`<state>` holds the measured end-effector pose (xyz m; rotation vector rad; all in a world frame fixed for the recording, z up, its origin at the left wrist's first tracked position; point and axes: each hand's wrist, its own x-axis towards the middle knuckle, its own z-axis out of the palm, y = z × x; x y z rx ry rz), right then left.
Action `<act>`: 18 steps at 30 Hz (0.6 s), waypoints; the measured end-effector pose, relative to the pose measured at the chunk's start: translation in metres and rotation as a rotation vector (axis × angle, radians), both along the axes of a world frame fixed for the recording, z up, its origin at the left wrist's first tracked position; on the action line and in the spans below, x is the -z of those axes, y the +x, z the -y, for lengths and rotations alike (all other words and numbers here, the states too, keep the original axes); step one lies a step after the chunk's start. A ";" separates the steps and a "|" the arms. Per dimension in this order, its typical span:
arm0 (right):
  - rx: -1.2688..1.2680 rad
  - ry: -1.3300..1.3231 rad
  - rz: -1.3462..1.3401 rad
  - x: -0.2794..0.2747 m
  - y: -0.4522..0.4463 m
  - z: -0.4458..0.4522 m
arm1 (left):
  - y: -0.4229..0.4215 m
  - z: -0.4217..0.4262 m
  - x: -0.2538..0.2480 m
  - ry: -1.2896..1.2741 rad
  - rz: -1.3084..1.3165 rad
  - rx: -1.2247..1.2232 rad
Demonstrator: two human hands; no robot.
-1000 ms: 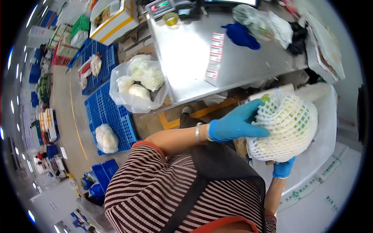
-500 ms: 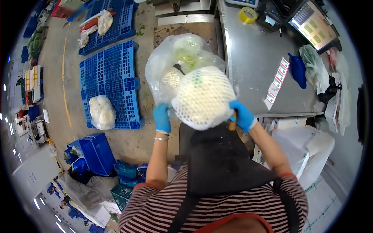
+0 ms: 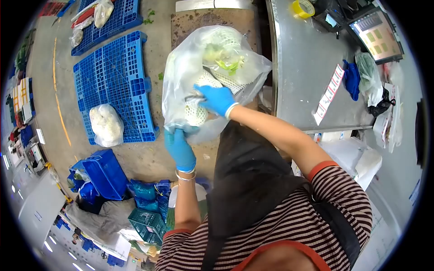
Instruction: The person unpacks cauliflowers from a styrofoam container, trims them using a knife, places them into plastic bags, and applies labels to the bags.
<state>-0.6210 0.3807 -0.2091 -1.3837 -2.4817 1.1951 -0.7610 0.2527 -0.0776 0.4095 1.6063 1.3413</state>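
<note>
A large clear plastic bag (image 3: 174, 81) stands open in front of me, with several pale vegetables in white foam netting inside. My left hand (image 3: 180, 148), in a blue glove, is closed on the bag's near rim. My right hand (image 3: 216, 98), also gloved in blue, reaches into the bag. Its fingers lie over a netted vegetable (image 3: 195, 113) at the near left of the bag; its grip on something there is partly hidden. Green leaves (image 3: 230, 67) show through the netting farther back.
At the right stands a metal table (image 3: 298, 67) with a label strip (image 3: 329, 94), yellow tape (image 3: 303, 8) and a monitor (image 3: 376, 35). Blue pallets (image 3: 110, 81) lie at the left, one bearing a white bag (image 3: 106, 125). Blue crate (image 3: 105, 174) below.
The large netted vegetable has gone from the right side into the bag. My right hand has moved left into the bag, while my left hand went from that vegetable to the bag's rim.
</note>
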 end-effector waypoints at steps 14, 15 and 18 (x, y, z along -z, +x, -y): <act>0.406 0.548 -0.020 0.008 0.075 -0.203 | 0.028 -0.056 -0.040 0.119 -0.225 0.181; 0.517 0.547 -0.052 -0.024 0.079 -0.225 | 0.029 -0.056 -0.049 0.114 -0.226 0.163; 0.318 0.406 -0.030 -0.078 0.108 -0.258 | 0.039 -0.056 -0.063 0.098 -0.080 0.175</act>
